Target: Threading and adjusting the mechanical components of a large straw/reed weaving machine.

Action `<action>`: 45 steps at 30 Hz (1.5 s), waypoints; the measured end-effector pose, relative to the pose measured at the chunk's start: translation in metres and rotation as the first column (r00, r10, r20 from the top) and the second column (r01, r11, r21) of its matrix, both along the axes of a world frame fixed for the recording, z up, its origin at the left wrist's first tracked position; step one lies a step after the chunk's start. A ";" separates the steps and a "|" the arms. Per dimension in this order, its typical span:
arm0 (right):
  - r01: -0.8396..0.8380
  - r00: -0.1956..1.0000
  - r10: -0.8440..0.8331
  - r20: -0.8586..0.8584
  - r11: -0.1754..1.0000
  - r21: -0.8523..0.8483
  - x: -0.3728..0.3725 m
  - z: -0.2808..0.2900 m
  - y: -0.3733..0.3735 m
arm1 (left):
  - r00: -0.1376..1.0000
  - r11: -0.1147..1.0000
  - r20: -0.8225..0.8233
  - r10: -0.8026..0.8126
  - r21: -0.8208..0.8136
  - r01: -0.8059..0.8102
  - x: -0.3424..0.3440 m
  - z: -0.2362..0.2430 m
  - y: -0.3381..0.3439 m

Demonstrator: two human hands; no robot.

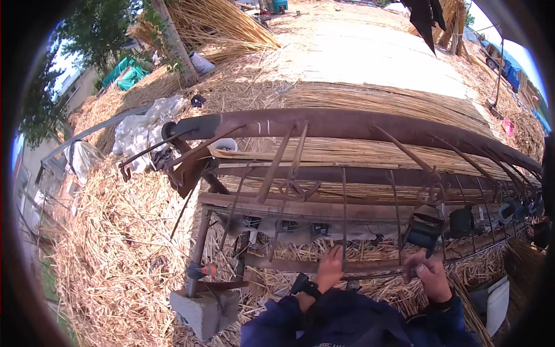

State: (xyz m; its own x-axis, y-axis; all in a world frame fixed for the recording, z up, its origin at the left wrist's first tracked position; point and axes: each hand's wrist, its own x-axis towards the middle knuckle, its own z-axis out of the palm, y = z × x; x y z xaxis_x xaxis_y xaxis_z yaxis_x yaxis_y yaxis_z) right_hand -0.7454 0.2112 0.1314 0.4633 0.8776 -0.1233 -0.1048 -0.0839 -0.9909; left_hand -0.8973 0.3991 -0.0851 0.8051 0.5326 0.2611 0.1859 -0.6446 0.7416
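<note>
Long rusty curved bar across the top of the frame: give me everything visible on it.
The long rust-brown curved metal bar spans the rig from upper left to far right, bowed by the lens. Its left end looks darker and capped, with small pale marks nearby. Thin rusty rods slant down from it toward the wooden plank. A woven reed mat lies behind it. Neither hand touches it.

Loose straw heaps (pixel 115 254), concrete block (pixel 203 312), white plastic sheeting (pixel 141 130), green tarp (pixel 128 72), tree trunk (pixel 173 40)
</note>
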 end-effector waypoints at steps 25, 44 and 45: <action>-0.627 0.727 0.602 0.330 0.778 -0.040 -0.030 0.019 0.063 | 0.930 0.913 -0.128 0.344 -0.184 -0.363 -0.036 0.112 0.081; -0.249 0.950 0.214 -0.226 0.958 -0.143 -0.065 -0.053 0.205 | 0.923 0.131 0.315 -0.220 -0.928 0.348 -0.012 0.175 0.137; -0.229 0.926 0.173 -0.336 0.964 -0.133 -0.064 -0.063 0.203 | 0.921 0.096 0.328 -0.212 -0.930 0.354 -0.009 0.171 0.141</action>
State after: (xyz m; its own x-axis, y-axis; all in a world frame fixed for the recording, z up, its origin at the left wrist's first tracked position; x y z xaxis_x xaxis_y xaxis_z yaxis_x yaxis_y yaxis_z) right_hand -0.8094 0.4144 0.0683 0.1910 0.9021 -0.3871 -0.3760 -0.2970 -0.8777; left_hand -0.9065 0.5398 0.0861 0.9728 0.1345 -0.1886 0.0659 0.6199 0.7819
